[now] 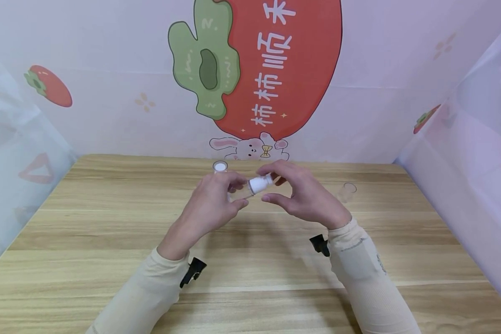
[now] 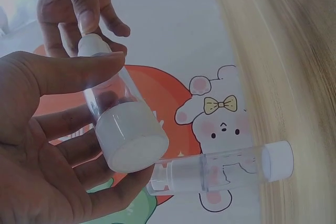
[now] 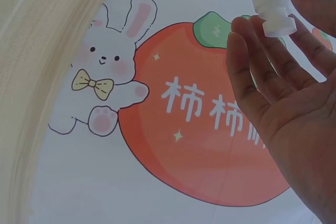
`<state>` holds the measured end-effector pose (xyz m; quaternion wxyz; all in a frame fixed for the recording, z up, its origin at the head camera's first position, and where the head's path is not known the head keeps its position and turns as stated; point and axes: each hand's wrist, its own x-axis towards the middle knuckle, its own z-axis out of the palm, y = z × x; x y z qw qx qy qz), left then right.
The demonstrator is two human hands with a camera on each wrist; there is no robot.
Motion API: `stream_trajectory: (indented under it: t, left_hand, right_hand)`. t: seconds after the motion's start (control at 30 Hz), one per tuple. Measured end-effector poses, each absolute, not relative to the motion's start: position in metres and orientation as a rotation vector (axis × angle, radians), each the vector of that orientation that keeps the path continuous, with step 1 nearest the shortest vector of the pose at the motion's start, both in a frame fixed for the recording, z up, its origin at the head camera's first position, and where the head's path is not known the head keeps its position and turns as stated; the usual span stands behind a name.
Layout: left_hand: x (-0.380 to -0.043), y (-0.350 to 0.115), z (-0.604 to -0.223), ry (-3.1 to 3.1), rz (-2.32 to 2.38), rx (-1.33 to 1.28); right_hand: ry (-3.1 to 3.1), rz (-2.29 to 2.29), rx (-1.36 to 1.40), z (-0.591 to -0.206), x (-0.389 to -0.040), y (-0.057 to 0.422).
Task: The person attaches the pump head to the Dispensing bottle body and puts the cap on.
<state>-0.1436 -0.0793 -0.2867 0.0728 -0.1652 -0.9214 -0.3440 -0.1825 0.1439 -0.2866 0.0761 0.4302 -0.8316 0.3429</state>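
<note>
A small clear bottle (image 1: 259, 184) with a white pump top and white base is held tilted above the table. My left hand (image 1: 210, 199) grips its clear body, thumb on one side and fingers on the other, as the left wrist view shows. My right hand (image 1: 306, 192) is at the white pump end (image 3: 278, 22), with its fingertips right by the nozzle. Its thumb stands apart from the bottle, and its fingers look loosely bent in the right wrist view.
A similar pump bottle (image 2: 220, 169) with a white base and clear cover stands at the table's back edge, behind my left hand. A clear cup-shaped cap (image 1: 347, 191) is on the wooden table (image 1: 250, 278), beyond my right wrist. A printed cloth (image 1: 129, 41) hangs behind.
</note>
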Motion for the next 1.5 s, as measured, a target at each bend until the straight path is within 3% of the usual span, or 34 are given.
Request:
stream_trajectory:
  t: [1.5]
  left_hand:
    - [-0.1386,-0.074,-0.287,-2.712,-0.957,-0.485]
  right_hand:
    - [-2.611,1.084,1.193,-0.2873,-0.1803,0.1399]
